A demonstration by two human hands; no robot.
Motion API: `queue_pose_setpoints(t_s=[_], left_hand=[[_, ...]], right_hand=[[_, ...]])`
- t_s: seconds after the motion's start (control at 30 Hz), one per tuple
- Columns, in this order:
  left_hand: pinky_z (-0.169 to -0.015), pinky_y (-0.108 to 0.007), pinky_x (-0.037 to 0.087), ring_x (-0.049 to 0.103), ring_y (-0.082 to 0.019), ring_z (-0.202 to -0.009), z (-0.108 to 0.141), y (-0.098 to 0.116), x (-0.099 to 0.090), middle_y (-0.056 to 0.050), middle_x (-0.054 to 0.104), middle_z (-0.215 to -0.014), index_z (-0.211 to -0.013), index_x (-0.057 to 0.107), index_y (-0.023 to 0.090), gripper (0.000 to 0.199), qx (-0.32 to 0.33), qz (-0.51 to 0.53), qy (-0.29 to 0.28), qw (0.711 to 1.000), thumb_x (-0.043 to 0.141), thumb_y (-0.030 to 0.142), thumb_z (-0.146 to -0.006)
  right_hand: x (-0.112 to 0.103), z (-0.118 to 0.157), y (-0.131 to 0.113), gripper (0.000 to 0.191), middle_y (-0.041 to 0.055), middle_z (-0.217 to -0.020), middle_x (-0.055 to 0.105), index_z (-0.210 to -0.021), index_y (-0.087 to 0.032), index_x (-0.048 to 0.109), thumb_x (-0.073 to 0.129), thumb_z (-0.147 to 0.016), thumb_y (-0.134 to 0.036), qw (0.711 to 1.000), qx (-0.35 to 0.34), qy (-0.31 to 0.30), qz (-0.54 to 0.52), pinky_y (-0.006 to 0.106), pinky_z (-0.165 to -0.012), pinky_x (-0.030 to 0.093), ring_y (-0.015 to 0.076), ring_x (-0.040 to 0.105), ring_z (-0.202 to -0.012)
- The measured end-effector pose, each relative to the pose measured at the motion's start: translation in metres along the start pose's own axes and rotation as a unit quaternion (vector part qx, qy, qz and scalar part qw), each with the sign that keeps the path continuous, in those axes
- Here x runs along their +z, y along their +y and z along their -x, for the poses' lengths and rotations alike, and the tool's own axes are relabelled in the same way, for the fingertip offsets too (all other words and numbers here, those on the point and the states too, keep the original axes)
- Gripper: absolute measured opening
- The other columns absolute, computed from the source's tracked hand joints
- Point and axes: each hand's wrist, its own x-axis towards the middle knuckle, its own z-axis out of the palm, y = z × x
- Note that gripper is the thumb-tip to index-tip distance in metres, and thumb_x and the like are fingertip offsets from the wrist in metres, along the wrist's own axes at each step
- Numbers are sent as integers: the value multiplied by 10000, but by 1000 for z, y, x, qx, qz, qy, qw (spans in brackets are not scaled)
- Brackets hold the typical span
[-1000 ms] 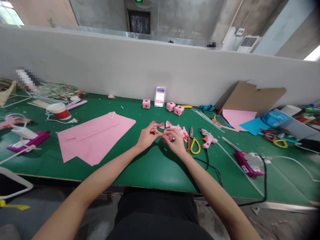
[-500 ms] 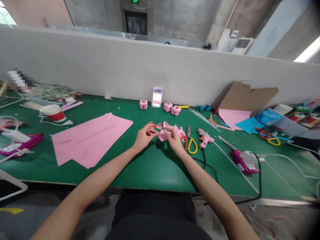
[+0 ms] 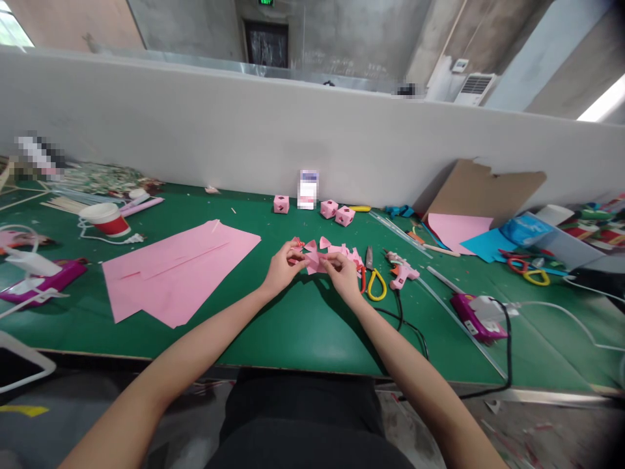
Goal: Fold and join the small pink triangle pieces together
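Observation:
Between my two hands is a small folded piece of pink paper (image 3: 314, 263), held just above the green table. My left hand (image 3: 284, 268) pinches its left side, fingers closed. On its right side my right hand (image 3: 343, 272) grips it between thumb and fingers. Several small pink paper pieces (image 3: 338, 249) lie just beyond and beside my right hand, partly hidden by it. Farther back sit three pink paper cubes (image 3: 281, 204) with dark openings in their faces. Right of my right hand lie scissors (image 3: 375, 285) with a yellow handle.
Large pink sheets (image 3: 180, 273) lie at left, near a paper cup (image 3: 105, 219). A pink glue gun (image 3: 402, 273) with a black cord rests right of the scissors. Purple power strips (image 3: 477, 319) lie on both sides. A grey partition (image 3: 219, 130) bounds the table's back.
My right hand's fingers have closed on the right side of the pink paper piece, which now spans both hands. My left hand stays almost in place.

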Motion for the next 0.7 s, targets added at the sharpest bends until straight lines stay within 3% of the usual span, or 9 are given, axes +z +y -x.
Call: queue_pose_setpoints(t_s=[0.17, 0.5, 0.7], left_hand=[[-734, -276, 505, 665, -153, -735, 4, 6, 1, -30, 707, -838, -1109, 543, 189, 396, 45, -25, 18, 999, 704, 293, -762], [-726, -292, 536, 684, -164, -759, -1, -8, 2, -33, 713, -836, -1079, 536, 175, 377, 33, -13, 19, 999, 701, 298, -763], [-687, -256, 534, 678, -142, -711, 3, 2, 3, -21, 721, -831, -1080, 540, 181, 351, 63, -62, 16, 996, 695, 268, -777]], right_hand=[[2, 2, -2, 220, 52, -750, 713, -811, -198, 670, 632, -804, -414, 998, -24, 19, 62, 325, -627, 493, 220, 672, -710], [3, 6, 3, 201, 45, -755, 708, -829, -180, 663, 592, -819, -368, 992, -42, 15, 118, 298, -647, 492, 191, 659, -696], [3, 6, 3, 224, 49, -785, 732, -858, -188, 701, 584, -836, -378, 988, -47, 18, 147, 306, -659, 505, 203, 673, -712]])
